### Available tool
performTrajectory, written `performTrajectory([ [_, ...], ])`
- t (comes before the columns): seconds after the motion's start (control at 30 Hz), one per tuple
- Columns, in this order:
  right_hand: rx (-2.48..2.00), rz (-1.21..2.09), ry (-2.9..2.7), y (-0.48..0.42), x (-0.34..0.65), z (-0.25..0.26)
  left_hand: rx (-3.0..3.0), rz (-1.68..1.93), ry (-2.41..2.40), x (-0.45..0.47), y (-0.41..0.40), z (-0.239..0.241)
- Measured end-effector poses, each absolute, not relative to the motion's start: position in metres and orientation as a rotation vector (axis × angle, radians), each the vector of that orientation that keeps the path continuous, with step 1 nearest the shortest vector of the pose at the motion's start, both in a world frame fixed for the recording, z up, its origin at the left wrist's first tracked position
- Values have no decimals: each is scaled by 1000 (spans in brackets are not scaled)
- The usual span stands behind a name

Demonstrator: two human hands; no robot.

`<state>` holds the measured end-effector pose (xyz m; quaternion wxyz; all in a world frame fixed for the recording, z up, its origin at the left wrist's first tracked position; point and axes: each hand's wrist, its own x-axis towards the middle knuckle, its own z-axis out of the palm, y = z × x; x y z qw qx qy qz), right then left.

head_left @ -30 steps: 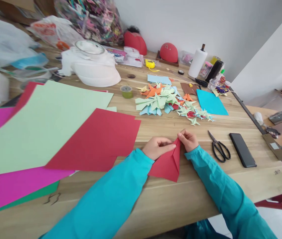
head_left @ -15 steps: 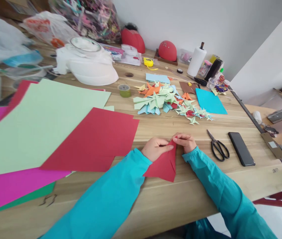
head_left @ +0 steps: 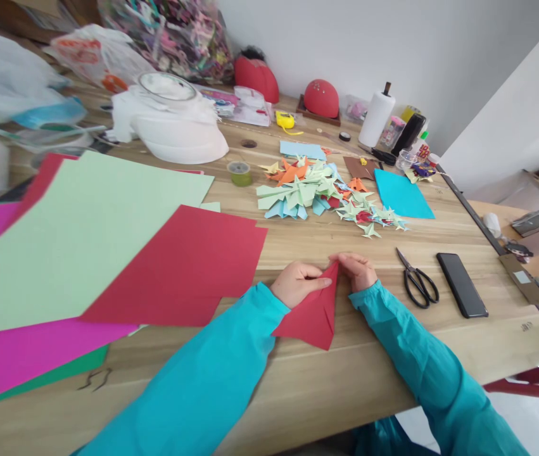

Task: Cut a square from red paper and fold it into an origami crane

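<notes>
A folded piece of red paper (head_left: pixel 314 313) lies on the wooden table (head_left: pixel 326 386) in front of me, its point aimed away from me. My left hand (head_left: pixel 295 282) is closed and pinches the left side of the paper's tip. Against the right side of that tip, my right hand (head_left: pixel 357 270) presses with its fingers curled. Both arms wear teal sleeves.
Large sheets of red (head_left: pixel 178 269), pale green (head_left: pixel 79 234) and pink (head_left: pixel 26 358) paper cover the left. A heap of folded paper shapes (head_left: pixel 319 193) and a blue sheet (head_left: pixel 402 193) lie beyond my hands. Scissors (head_left: pixel 416 285) and a black phone (head_left: pixel 462 292) rest to the right.
The red paper's tip has stayed between my fingers while the hands shifted slightly. The fold has been pressed a little flatter. Nothing else on the table has moved.
</notes>
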<state>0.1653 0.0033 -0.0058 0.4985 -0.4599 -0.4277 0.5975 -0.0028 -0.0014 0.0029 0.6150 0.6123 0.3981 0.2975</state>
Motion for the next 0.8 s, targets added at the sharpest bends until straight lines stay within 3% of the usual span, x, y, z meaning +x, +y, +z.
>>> performTrajectory([
  [0.8,-1129,1479,-985,3,163,-7,1350,660,912,-6,1,0],
])
